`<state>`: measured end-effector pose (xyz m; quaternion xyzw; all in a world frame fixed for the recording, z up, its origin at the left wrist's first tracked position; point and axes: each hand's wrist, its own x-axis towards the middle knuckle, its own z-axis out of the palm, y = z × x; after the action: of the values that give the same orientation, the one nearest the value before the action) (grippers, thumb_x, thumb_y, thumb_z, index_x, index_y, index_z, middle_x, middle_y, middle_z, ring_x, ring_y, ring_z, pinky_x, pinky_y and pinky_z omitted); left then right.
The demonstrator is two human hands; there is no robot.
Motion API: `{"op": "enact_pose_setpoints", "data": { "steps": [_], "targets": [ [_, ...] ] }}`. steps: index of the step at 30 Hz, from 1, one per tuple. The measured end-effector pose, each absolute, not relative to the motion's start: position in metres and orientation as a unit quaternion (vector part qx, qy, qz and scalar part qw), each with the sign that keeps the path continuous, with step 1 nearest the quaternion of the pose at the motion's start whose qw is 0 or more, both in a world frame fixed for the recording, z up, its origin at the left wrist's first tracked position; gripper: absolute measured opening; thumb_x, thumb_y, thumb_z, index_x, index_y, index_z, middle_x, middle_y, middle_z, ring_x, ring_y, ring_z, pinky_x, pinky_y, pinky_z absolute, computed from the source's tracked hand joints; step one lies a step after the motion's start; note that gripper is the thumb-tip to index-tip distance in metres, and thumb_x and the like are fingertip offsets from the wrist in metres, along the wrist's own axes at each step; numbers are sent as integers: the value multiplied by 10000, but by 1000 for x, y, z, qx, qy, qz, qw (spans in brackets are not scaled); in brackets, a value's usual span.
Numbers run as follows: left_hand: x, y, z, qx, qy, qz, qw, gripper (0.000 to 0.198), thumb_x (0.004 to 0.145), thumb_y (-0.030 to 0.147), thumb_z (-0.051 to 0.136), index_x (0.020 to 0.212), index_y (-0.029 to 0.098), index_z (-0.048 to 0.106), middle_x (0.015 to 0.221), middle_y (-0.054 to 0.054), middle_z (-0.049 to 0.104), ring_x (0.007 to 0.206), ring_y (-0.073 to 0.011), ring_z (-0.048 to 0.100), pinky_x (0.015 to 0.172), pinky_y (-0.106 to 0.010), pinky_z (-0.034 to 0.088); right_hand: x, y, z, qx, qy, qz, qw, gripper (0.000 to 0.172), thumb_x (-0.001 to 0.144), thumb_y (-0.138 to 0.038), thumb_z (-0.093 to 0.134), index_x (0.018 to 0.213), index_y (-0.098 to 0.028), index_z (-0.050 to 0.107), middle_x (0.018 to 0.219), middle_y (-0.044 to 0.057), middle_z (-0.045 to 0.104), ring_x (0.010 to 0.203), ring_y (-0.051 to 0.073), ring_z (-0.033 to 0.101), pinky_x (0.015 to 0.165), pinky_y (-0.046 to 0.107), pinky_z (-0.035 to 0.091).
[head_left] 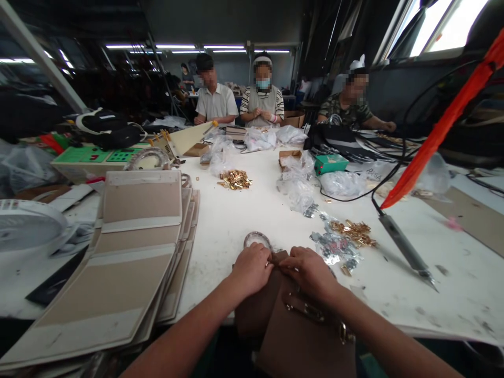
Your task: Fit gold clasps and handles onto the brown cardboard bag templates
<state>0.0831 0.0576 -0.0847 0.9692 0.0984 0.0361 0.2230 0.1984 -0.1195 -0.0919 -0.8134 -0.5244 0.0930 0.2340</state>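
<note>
A brown bag piece with gold metal fittings leans against the table's front edge. My left hand is closed on its upper edge, fingertips pinched on the brown material. Close beside it, my right hand pinches the same edge from the other side. Whatever small part may sit between the fingertips is hidden. A clear ring-shaped roll lies just behind my left hand. To the right of my right hand are silver metal plates and a heap of gold fittings.
Stacked beige panels fill the table's left side. A pointed grey tool hangs by an orange strip at the right. Farther back are gold pieces, plastic bags and a green box. Several people sit across the table.
</note>
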Motion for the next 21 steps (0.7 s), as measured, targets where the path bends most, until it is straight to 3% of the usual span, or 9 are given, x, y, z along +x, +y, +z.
{"op": "enact_pose_setpoints", "data": {
  "steps": [5,11,15,17,21],
  "targets": [
    [97,67,-84,911,148,7,384,140,831,317,626,842,199,700,835,-30,738,782,-205,676,679,-298,481,187,-124,-89,-807,-500,138,282,249,967,-302,557,1064,-344,782,961,8,758,856,197,682,767,276,472],
    [115,62,-78,872,131,2,471,192,825,321,616,821,186,753,835,-20,782,799,-179,711,688,-255,507,168,-112,-104,-807,-498,130,289,190,946,-274,583,897,-269,766,938,26,755,848,210,684,754,276,475],
    [117,62,-75,843,143,3,519,479,933,568,488,966,167,747,842,-49,787,732,-189,714,624,-273,520,156,-102,-110,-808,-417,145,390,173,913,-247,602,967,-269,765,985,20,766,889,224,702,810,297,508],
    [114,66,-77,838,157,21,523,558,987,576,358,1037,152,717,877,-70,782,755,-190,714,654,-288,535,156,-99,-113,-795,-375,150,452,229,908,-263,604,1075,-286,758,1055,14,766,940,227,705,872,315,522],
    [101,74,-88,874,170,72,449,281,932,362,493,926,162,690,967,-89,736,923,-219,673,840,-339,521,169,-98,-118,-788,-305,162,510,279,895,-334,616,1129,-253,746,1058,36,769,942,238,717,901,345,542]
  ]
}}
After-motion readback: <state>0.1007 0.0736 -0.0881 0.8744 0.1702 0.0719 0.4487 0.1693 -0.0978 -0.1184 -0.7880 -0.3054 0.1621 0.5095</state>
